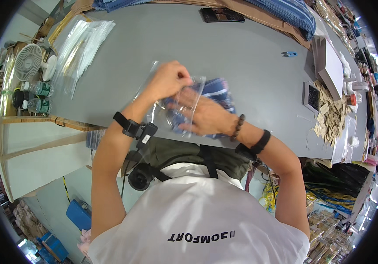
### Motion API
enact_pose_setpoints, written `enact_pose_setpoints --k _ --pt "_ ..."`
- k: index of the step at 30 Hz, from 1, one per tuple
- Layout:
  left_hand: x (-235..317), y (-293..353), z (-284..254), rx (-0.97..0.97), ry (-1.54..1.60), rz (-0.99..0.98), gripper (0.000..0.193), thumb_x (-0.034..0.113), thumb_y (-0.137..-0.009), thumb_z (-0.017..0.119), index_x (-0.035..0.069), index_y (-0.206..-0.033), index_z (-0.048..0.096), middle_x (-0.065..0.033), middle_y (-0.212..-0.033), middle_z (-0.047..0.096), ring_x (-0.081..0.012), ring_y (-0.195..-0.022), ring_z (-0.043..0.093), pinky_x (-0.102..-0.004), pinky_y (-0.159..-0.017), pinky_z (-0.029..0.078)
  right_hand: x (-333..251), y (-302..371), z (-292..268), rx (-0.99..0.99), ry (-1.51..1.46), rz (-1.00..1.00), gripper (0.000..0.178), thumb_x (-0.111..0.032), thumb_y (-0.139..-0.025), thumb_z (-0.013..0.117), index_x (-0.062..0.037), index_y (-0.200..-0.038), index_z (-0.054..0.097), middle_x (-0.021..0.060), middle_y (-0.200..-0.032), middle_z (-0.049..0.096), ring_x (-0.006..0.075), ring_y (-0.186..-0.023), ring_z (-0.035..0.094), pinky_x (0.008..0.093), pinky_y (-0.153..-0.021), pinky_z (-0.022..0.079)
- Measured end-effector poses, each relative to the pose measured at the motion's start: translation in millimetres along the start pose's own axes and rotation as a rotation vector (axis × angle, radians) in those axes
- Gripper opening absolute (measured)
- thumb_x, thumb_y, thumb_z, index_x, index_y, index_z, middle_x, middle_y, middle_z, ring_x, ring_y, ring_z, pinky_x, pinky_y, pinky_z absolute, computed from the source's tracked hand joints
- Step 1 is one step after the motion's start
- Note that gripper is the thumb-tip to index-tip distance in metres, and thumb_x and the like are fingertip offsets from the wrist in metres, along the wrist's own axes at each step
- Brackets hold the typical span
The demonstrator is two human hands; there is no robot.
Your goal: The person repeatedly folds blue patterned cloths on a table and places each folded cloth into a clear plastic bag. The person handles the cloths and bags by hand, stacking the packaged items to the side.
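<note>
White cotton T-shirt (pixel 197 215) fills my view right up close, and two bare forearms stretch from it over the smooth grey table (pixel 259 57). Now the grips! On the left grip (pixel 169 81) I see curled fingers, pinching clear film at the edge of a transparent plastic bag (pixel 200 88). Right grip (pixel 202 115), well, it's blurred: fingers reaching out over a folded blue plaid cloth (pixel 219 91), thumb apart from them, and I can't tell whether it clasps anything. That cloth sits at the table's near edge, partly behind the film.

Counting for you: one cloth, one bag in hand, one black phone (pixel 222 15) at the far edge, one pair of small blue snips (pixel 289 54), two clear bottles with green labels (pixel 38 97), one round white fan (pixel 28 61). Over left lies a spread of clear plastic sleeves (pixel 81 48), too overlapped to count. Off to the right, a white box (pixel 329 66) stands beside a loose heap of small brown card tags (pixel 332 114), uncountable too. And blocking me? Shiny film and the right grip, together hiding much of the cloth.
</note>
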State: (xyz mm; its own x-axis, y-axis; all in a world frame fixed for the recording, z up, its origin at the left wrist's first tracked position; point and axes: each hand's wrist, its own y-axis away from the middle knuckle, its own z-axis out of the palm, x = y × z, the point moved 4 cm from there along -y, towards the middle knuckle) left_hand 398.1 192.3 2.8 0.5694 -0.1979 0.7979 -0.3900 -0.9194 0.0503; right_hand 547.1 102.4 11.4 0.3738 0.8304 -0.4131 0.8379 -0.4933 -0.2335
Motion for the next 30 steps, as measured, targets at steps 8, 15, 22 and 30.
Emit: enact_pose_setpoints --k 8,15,22,30 --pt "36.4 87.6 -22.2 0.588 -0.137 0.158 0.019 0.019 -0.09 0.08 0.002 -0.093 0.075 -0.0088 -0.085 0.07 -0.0185 -0.068 0.068 -0.0302 -0.055 0.052 9.0 -21.6 16.4 0.256 -0.083 0.256 0.084 -0.044 -0.085 0.08 0.001 -0.148 0.046 0.032 -0.151 0.04 0.0524 -0.146 0.033 0.0653 -0.124 0.017" --pt "11.7 126.8 21.8 0.142 0.275 -0.336 0.036 0.033 -0.098 0.074 -0.002 -0.092 0.075 -0.0062 -0.066 0.069 -0.012 -0.051 0.063 -0.0267 -0.048 0.047 38.4 -40.5 3.8 0.317 0.112 0.48 0.093 -0.055 -0.088 0.075 0.0052 -0.15 0.041 0.0361 -0.155 0.036 0.0508 -0.145 0.035 0.0616 -0.121 0.024" --pt "13.6 151.7 45.5 0.141 0.489 -0.427 0.034 0.032 -0.097 0.074 -0.001 -0.089 0.075 -0.0066 -0.066 0.07 -0.0126 -0.052 0.066 -0.0279 -0.052 0.05 23.6 -32.7 10.0 0.213 0.111 0.337 0.101 -0.056 -0.093 0.069 0.012 -0.155 0.029 0.0426 -0.159 0.025 0.0561 -0.153 0.018 0.0622 -0.125 0.013" --pt "22.0 153.0 43.3 -0.058 0.563 -0.425 0.025 0.022 -0.093 0.074 -0.003 -0.087 0.073 -0.009 -0.064 0.07 -0.0127 -0.052 0.065 -0.031 -0.054 0.05 13.0 -92.7 44.7 0.219 0.184 0.195 0.108 -0.067 -0.088 0.068 0.0158 -0.15 0.035 0.0396 -0.155 0.032 0.0549 -0.149 0.027 0.0626 -0.124 0.018"
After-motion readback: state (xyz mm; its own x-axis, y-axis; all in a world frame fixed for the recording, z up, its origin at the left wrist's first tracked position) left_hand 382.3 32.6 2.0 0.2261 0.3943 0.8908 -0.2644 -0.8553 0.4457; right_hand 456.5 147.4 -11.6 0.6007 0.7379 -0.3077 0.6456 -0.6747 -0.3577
